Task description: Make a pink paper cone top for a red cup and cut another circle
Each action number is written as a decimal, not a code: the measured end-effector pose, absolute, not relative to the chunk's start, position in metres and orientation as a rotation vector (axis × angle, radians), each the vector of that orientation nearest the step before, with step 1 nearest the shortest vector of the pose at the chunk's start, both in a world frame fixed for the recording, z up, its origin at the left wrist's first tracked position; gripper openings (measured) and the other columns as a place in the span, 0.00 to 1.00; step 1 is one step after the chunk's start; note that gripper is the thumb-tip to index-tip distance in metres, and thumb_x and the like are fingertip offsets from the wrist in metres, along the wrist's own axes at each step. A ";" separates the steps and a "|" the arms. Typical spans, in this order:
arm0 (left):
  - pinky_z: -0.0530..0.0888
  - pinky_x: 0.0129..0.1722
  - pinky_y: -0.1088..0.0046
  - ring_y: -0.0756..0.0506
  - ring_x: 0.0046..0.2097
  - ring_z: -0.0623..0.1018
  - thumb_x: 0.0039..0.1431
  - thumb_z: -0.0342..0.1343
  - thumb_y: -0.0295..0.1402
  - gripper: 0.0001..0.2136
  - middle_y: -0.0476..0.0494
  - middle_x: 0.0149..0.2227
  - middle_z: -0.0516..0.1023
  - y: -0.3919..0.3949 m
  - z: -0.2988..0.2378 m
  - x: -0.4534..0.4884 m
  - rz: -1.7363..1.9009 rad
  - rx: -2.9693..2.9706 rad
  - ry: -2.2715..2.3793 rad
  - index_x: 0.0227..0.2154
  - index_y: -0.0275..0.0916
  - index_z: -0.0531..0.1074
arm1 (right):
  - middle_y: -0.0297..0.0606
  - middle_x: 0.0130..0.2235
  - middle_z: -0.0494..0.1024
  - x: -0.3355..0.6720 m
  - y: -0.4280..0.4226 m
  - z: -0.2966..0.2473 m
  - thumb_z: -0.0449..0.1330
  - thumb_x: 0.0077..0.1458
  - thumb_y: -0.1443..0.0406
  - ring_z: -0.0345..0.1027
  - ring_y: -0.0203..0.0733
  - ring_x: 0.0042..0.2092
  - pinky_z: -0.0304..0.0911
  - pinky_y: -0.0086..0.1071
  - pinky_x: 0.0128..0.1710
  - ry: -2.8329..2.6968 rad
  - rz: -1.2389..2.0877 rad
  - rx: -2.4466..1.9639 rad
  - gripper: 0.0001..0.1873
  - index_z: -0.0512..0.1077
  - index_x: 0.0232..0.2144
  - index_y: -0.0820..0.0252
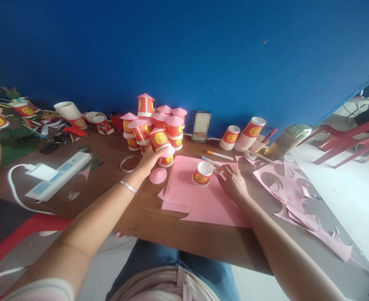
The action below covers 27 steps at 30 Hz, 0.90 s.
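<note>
The head view showed the left hand (149, 161) with fingers curled around the lower part of a red cup (159, 139), held in front of the capped cups (160, 121). The cup's long axis leaned, its top towards the upper left and its white base band towards the lower right. The right hand (234, 182) lay partly curled on the pink paper (216, 205), near a pale pen (209, 161); blur hid its fingertips, so I could not tell whether they held anything. Just beside them an open cup (201, 177) stood upright on the paper, mouth up, its white inside showing.

To the right, a tall stack (249, 134) of nested cups leaned to the upper right. Next to it a pale tub (257, 144) held a red-handled tool (270, 134). At far left, another cup (26, 110) contained thin, coloured sticks.

The capped cups wore smooth pink paper cones; a loose cone (158, 176) lay on the brown table (147, 219). Curved cut-outs notched the thin scraps (293, 194) at right.
</note>
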<state>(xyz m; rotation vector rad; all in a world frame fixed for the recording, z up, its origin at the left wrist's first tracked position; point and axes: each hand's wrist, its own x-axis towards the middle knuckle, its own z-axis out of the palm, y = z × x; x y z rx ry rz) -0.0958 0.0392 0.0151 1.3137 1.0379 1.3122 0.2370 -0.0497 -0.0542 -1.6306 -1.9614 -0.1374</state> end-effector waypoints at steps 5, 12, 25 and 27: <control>0.73 0.65 0.53 0.32 0.63 0.77 0.54 0.69 0.47 0.28 0.36 0.54 0.83 0.040 0.017 -0.092 1.380 1.316 1.022 0.54 0.39 0.74 | 0.43 0.45 0.82 0.237 -0.050 -0.053 0.59 0.65 0.64 0.75 0.52 0.47 0.72 0.43 0.44 -1.976 -0.129 -1.643 0.06 0.76 0.43 0.55; 0.73 0.65 0.52 0.35 0.63 0.77 0.54 0.68 0.46 0.29 0.38 0.56 0.81 0.038 0.009 -0.093 1.476 1.442 1.012 0.57 0.43 0.70 | 0.42 0.46 0.82 0.237 -0.050 -0.050 0.59 0.65 0.64 0.77 0.52 0.48 0.72 0.41 0.43 -1.974 -0.061 -1.682 0.07 0.76 0.44 0.54; 0.75 0.63 0.51 0.35 0.62 0.77 0.51 0.71 0.44 0.35 0.36 0.58 0.77 0.042 -0.005 -0.106 1.391 1.690 1.114 0.60 0.42 0.66 | 0.42 0.45 0.83 0.237 -0.050 -0.047 0.60 0.66 0.62 0.78 0.51 0.49 0.73 0.40 0.44 -1.969 -0.019 -1.686 0.06 0.76 0.44 0.54; 0.74 0.64 0.52 0.35 0.62 0.77 0.52 0.71 0.44 0.34 0.36 0.58 0.77 0.042 -0.005 -0.107 1.396 1.702 1.113 0.59 0.41 0.66 | 0.42 0.45 0.83 0.237 -0.050 -0.047 0.60 0.66 0.63 0.78 0.52 0.49 0.73 0.40 0.43 -1.973 -0.018 -1.686 0.06 0.76 0.44 0.55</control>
